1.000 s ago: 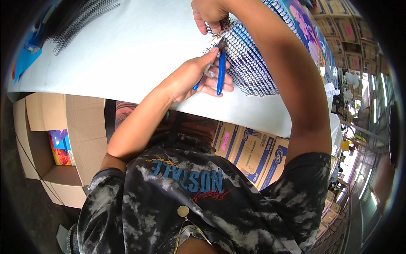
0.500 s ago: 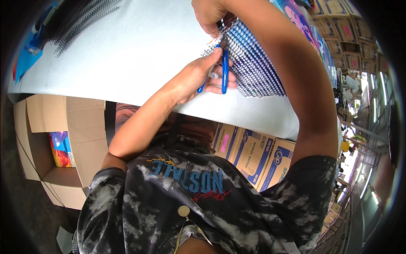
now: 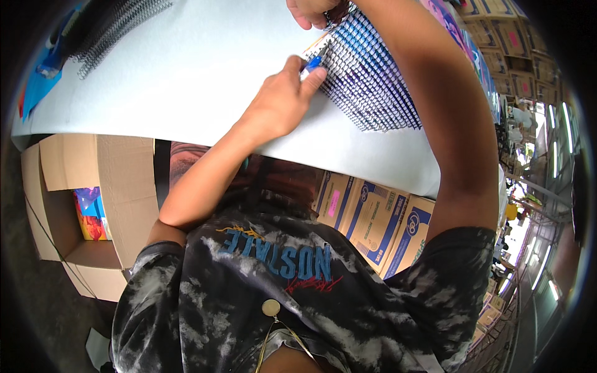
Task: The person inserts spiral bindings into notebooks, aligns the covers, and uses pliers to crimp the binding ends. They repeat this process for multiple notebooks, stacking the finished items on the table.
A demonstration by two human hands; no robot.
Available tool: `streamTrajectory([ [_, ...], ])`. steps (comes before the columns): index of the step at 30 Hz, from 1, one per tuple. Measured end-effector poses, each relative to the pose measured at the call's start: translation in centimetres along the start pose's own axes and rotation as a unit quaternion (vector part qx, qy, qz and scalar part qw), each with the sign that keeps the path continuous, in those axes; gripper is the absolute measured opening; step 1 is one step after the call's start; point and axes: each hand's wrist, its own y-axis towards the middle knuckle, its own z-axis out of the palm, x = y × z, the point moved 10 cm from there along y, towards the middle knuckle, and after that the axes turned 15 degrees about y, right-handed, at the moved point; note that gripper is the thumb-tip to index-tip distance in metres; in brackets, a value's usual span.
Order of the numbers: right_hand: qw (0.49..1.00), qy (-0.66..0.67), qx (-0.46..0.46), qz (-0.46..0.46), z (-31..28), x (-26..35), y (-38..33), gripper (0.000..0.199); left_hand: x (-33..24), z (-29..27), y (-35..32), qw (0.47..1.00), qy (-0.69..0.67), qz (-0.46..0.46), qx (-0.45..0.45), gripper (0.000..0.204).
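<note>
My left hand (image 3: 281, 102) is closed around blue-handled pliers (image 3: 314, 63). Most of the handles are hidden in the fist, and the dark jaws point up at the left edge of a stack of spiral-bound notebooks (image 3: 373, 93). Rows of dark coils cover the stack's visible side, over white and blue. At the top edge of the view, my right hand (image 3: 309, 11) has its fingers curled at the stack's far corner, around dark binding wire (image 3: 337, 13). Part of this hand is cut off by the frame.
A white-covered table (image 3: 186, 81) bears the stack. Loose black wire coils (image 3: 118, 34) lie at its far left, by a blue item (image 3: 42, 84). Below the table edge are an open cardboard box (image 3: 127, 168) at left and closed cartons (image 3: 373, 217). More cartons (image 3: 507, 37) stand far right.
My left hand has turned over and closed round the plier handles, which were spread apart before. The jaws have shifted up a little. My right hand has moved slightly up, towards the frame edge.
</note>
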Motion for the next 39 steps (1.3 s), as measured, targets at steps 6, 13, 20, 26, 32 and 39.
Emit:
streamTrajectory([
  [6, 0.999, 0.022, 0.021, -0.028, 0.0, 0.8, -0.8, 0.031, 0.0, 4.5, -0.8, 0.881, -0.431, 0.004, 0.196, 0.055],
  [13, 1.000, 0.009, 0.004, -0.015, -0.3, 1.0, -1.8, 0.031, 0.6, 4.5, 0.0, 0.907, -0.371, 0.024, 0.198, 0.054],
  [20, 0.999, 0.007, 0.009, -0.032, -0.1, 1.0, -2.0, 0.034, 0.1, 5.2, -0.9, 0.804, -0.550, -0.030, 0.225, 0.060],
  [26, 0.999, 0.006, 0.012, -0.037, -0.2, 1.0, -2.2, 0.035, -0.9, 5.5, -1.3, 0.707, -0.648, 0.006, 0.284, 0.061],
  [32, 0.999, 0.005, 0.016, -0.042, -0.2, 1.3, -2.4, 0.036, 3.0, 5.7, 0.7, 0.926, -0.349, -0.009, 0.142, 0.057],
  [39, 0.998, 0.019, 0.039, -0.050, 0.1, 1.3, -2.4, 0.037, 0.6, 4.8, -1.3, 0.880, -0.440, -0.039, 0.175, 0.059],
])
